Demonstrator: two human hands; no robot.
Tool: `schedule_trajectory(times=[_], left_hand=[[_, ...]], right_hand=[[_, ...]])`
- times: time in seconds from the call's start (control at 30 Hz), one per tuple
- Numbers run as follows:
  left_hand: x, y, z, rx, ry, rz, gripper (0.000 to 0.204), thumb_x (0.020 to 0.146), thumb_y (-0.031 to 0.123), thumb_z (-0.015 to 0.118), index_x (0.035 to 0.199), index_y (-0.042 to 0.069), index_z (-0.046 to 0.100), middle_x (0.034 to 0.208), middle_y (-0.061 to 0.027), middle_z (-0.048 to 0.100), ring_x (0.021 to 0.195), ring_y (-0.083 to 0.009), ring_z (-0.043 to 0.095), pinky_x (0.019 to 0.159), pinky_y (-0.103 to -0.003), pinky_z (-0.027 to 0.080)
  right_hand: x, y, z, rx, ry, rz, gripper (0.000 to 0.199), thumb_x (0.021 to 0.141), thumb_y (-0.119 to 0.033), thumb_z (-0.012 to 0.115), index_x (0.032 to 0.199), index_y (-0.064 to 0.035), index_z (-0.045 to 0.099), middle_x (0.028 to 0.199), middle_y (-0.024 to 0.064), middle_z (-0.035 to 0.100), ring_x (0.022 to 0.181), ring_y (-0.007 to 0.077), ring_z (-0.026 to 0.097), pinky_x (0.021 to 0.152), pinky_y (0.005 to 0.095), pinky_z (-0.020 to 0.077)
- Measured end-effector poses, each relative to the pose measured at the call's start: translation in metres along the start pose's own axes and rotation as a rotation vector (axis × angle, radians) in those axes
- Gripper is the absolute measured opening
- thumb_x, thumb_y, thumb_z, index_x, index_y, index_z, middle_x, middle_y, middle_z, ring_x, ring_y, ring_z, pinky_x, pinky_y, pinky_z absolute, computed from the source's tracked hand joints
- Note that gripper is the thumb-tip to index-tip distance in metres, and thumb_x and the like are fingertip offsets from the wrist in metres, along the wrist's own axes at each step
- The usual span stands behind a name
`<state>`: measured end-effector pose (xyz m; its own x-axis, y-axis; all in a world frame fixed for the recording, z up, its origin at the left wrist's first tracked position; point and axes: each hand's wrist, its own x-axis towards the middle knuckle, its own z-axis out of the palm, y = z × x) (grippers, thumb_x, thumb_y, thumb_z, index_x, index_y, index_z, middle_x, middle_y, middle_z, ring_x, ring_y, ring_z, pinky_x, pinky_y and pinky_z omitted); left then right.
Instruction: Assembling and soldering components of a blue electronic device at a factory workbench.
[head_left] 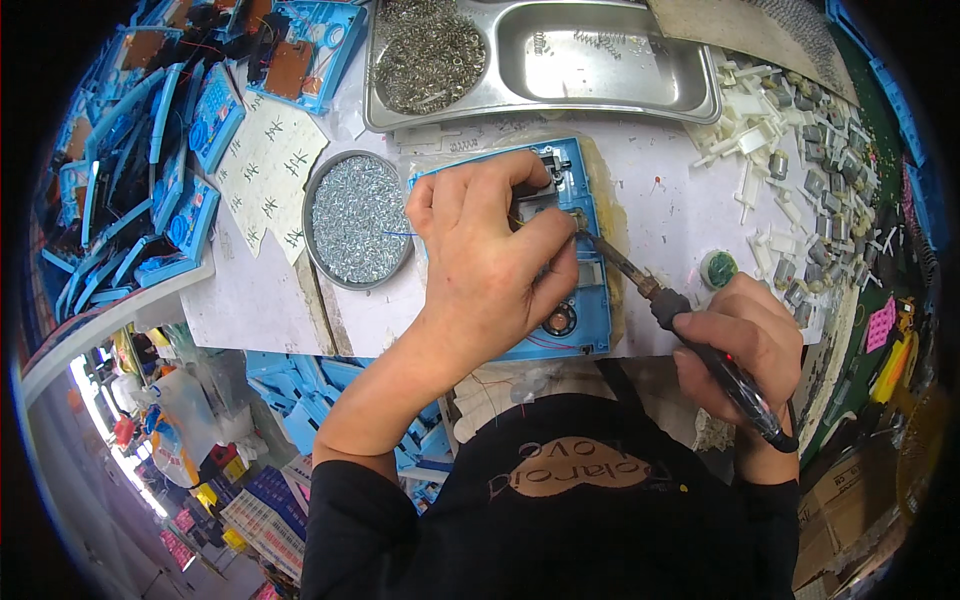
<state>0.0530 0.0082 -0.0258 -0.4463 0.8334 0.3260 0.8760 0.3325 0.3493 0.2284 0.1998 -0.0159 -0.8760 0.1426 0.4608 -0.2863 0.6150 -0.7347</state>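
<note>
In the head view a blue plastic housing [588, 330] with small parts fitted inside lies in front of me. My left hand [490, 240] rests across it, its fingers bent and closed over the inside; what they hold is hidden. My right hand [745, 350] grips the black handle of a soldering iron [650, 287] with a small red light. The iron slants up to the left, and its tip is at the housing beside my left thumb. A thin blue wire [398, 234] sticks out left of my left hand.
Left of the housing stands a round dish [308, 235] of small metal pieces. Behind is a steel tray [610, 103] with springs. White plastic parts [750, 130] with grey cylinders are heaped at right, near a small green-filled tub [718, 268]. Blue housings [160, 190] pile at left.
</note>
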Motion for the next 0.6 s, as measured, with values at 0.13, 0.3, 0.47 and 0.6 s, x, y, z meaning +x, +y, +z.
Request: schedule_trajectory(times=[0.13, 0.3, 0.47, 0.6], left_hand=[[0.000, 0.000, 0.000, 0.004, 0.002, 0.002, 0.017, 0.070, 0.017, 0.077, 0.087, 0.015, 0.074, 0.118, -0.0081, 0.059, 0.107, -0.0284, 0.053, 0.095, -0.044, 0.032], [0.000, 0.001, 0.000, 0.013, 0.001, -0.001, 0.017, 0.070, 0.017, 0.077, 0.086, 0.015, 0.073, 0.117, -0.0081, 0.059, 0.106, -0.0283, 0.053, 0.095, -0.044, 0.032], [0.002, 0.003, -0.001, 0.020, -0.007, -0.014, 0.016, 0.070, 0.017, 0.077, 0.085, 0.015, 0.074, 0.117, -0.0081, 0.059, 0.106, -0.0281, 0.053, 0.095, -0.045, 0.032], [0.002, 0.004, -0.001, 0.029, -0.001, -0.014, 0.017, 0.069, 0.017, 0.077, 0.085, 0.014, 0.074, 0.117, -0.0083, 0.060, 0.105, -0.0281, 0.053, 0.094, -0.045, 0.032]], right_hand=[[-0.002, 0.001, 0.001, 0.005, 0.002, 0.008, 0.037, 0.068, 0.003, 0.081, 0.103, -0.0056, 0.070, 0.067, 0.0038, 0.056, 0.056, 0.0211, 0.054, 0.051, 0.0317, 0.0404], [-0.003, 0.004, -0.004, 0.093, -0.024, 0.088, 0.033, 0.072, -0.002, 0.082, 0.103, -0.0020, 0.071, 0.069, 0.0069, 0.061, 0.057, 0.0224, 0.055, 0.053, 0.0333, 0.0415], [-0.009, 0.007, -0.008, 0.133, 0.022, 0.122, 0.029, 0.078, -0.007, 0.081, 0.103, 0.0004, 0.071, 0.074, 0.0096, 0.067, 0.060, 0.0229, 0.058, 0.056, 0.0331, 0.0434], [-0.009, 0.004, -0.013, 0.136, 0.049, 0.132, 0.029, 0.079, -0.008, 0.081, 0.105, 0.0002, 0.071, 0.075, 0.0102, 0.067, 0.062, 0.0240, 0.059, 0.057, 0.0336, 0.0448]])
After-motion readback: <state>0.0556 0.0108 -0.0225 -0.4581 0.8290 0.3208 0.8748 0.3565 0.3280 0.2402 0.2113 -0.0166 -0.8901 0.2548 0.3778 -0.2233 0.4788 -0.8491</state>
